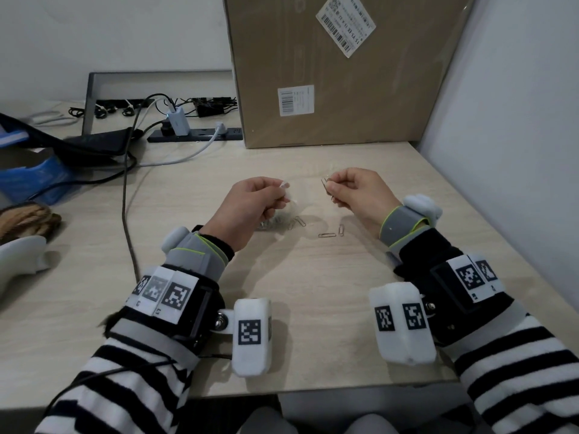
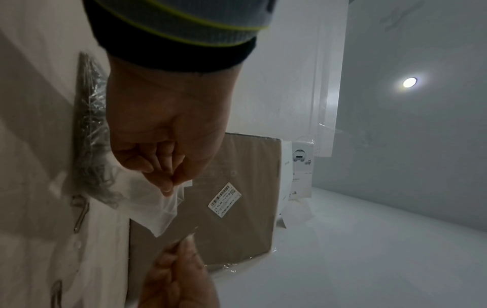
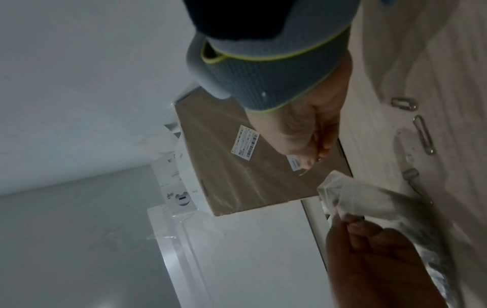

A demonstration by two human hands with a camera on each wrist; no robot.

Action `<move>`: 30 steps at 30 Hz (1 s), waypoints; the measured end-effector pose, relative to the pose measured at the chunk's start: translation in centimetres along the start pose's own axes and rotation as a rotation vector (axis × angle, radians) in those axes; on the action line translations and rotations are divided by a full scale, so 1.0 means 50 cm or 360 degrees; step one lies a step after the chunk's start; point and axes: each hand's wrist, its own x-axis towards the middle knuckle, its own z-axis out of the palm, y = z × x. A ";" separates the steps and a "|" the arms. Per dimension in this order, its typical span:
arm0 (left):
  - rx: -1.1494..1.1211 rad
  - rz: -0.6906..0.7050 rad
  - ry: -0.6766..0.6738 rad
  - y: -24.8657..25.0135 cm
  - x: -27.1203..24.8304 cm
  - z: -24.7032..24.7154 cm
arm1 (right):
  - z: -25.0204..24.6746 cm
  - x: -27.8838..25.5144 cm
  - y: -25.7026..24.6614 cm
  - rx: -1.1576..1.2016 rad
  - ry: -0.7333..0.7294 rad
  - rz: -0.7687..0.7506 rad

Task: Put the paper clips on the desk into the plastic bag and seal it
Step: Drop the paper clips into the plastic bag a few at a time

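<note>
Clear plastic bag [image 1: 289,202] hangs at the head view's centre, its top edge pinched by the left hand [image 1: 250,208]; clips already fill its bottom on the desk [image 1: 313,308]. Right of it, the right hand [image 1: 357,191] pinches a paper clip [image 1: 326,186]. Loose paper clips [image 1: 327,235] lie below, between the hands.

Left wrist view: curled fingers [image 2: 158,179] nip the bag's film at centre; the clip mass sits at left.

Right wrist view: thumb and fingertips close on a clip, mid-frame; a cardboard box [image 3: 237,166] stands behind.
</note>
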 end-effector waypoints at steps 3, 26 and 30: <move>0.0029 -0.0041 -0.0098 -0.002 -0.004 0.009 | 0.021 -0.002 -0.022 0.0162 -0.0045 -0.0246; -0.0323 -0.0086 -0.0090 0.008 -0.008 0.006 | 0.036 -0.013 -0.009 -0.0776 -0.0055 -0.0624; -0.0333 -0.0083 -0.0049 0.010 -0.004 0.000 | 0.021 -0.010 -0.016 -0.0617 0.0081 -0.0594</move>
